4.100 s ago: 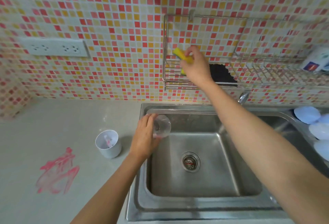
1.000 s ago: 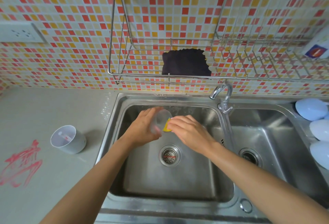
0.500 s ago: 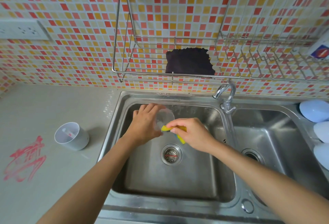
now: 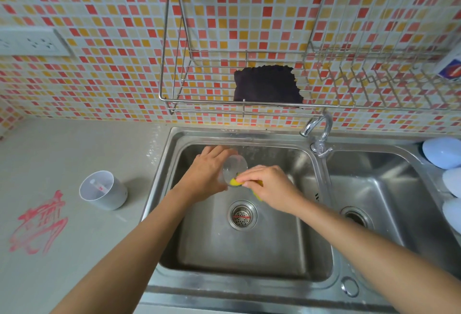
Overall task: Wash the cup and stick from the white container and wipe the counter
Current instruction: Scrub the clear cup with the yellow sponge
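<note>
My left hand (image 4: 204, 176) grips a clear plastic cup (image 4: 233, 168) over the left sink basin (image 4: 239, 259), its mouth turned toward my right. My right hand (image 4: 268, 187) pinches a yellow sponge (image 4: 235, 182) against the cup's rim. On the counter to the left stands the white container (image 4: 103, 192) with a thin stick (image 4: 97, 185) inside it. A red smeared stain (image 4: 40, 224) marks the counter in front of the container.
A dark cloth (image 4: 267, 84) lies in the wire rack (image 4: 174, 104) on the tiled wall. The tap (image 4: 319, 131) stands between the two basins. Pale blue bowls (image 4: 442, 153) sit at the right edge. A socket strip (image 4: 32, 42) is on the wall at left.
My right hand took the yellow sponge from the rack and brought it down to the cup. Over the last second it has rubbed the sponge in and around the cup's mouth.
</note>
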`<state>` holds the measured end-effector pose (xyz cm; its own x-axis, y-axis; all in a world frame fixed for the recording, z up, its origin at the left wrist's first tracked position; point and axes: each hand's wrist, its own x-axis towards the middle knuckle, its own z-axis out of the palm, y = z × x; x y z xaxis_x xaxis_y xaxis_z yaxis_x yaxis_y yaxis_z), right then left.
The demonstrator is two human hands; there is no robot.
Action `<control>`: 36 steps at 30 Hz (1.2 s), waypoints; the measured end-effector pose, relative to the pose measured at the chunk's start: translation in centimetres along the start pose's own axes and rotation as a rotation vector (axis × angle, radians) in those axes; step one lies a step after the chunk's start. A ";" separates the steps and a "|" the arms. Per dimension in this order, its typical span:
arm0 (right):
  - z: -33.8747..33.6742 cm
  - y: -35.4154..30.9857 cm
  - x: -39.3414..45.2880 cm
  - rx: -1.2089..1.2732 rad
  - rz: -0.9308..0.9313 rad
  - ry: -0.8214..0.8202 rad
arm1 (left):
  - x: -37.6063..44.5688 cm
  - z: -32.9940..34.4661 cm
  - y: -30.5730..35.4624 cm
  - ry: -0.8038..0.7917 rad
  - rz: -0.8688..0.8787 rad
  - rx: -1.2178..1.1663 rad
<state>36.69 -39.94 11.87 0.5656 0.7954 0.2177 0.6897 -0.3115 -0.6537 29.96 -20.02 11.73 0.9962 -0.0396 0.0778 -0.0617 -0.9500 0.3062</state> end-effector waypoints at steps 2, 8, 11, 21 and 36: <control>-0.7 1.3 0.5 -0.349 -0.230 -0.003 | 0.1 0.0 0.1 -0.011 -0.014 -0.002; 0.4 1.2 -0.5 -0.384 -0.325 0.007 | 0.5 -0.1 0.1 -0.031 -0.007 -0.048; 0.4 1.5 -0.6 -0.504 -0.379 0.058 | 0.5 0.1 0.2 -0.018 0.004 -0.120; -0.1 -0.4 -0.5 -0.614 -0.426 0.331 | 0.0 0.1 2.0 0.187 -0.107 -0.406; -1.5 1.0 1.0 -0.599 -0.404 0.123 | 0.7 -1.9 1.2 0.068 0.043 -0.067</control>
<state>38.65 -40.22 12.54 0.2375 0.8552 0.4607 0.9642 -0.2651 -0.0049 30.43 -20.63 13.93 0.9862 -0.0566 0.1555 -0.1105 -0.9248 0.3641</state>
